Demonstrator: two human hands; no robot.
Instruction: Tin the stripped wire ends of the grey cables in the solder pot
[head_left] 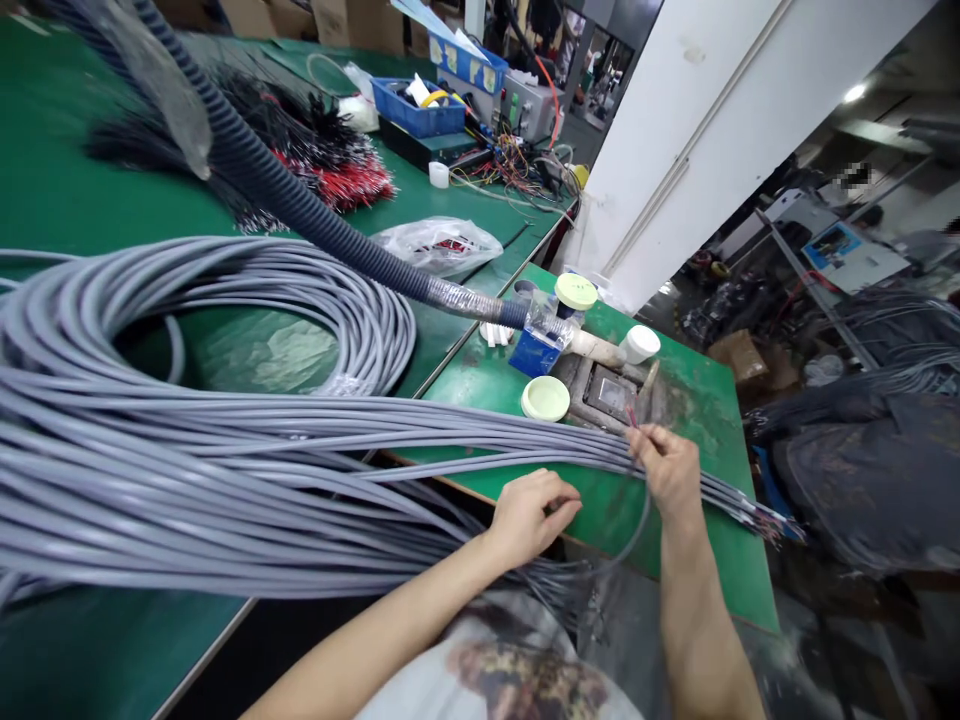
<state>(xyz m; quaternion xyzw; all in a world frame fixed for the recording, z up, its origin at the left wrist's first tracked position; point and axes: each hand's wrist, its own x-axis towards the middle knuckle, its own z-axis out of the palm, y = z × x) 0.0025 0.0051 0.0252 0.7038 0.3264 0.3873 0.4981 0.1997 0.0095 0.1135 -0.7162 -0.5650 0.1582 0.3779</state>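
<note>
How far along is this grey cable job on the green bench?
Already done, it seems: a coil of grey sheathed cable lies wound. In hand: the right hand pinches thin reddish wires at a bundle of grey cables, the left hand beside it. Still left: the bundle's multicoloured wire ends and a heap of black-and-red wires.

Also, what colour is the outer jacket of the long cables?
The cables are plain grey, and this shows best in the head view.
</note>
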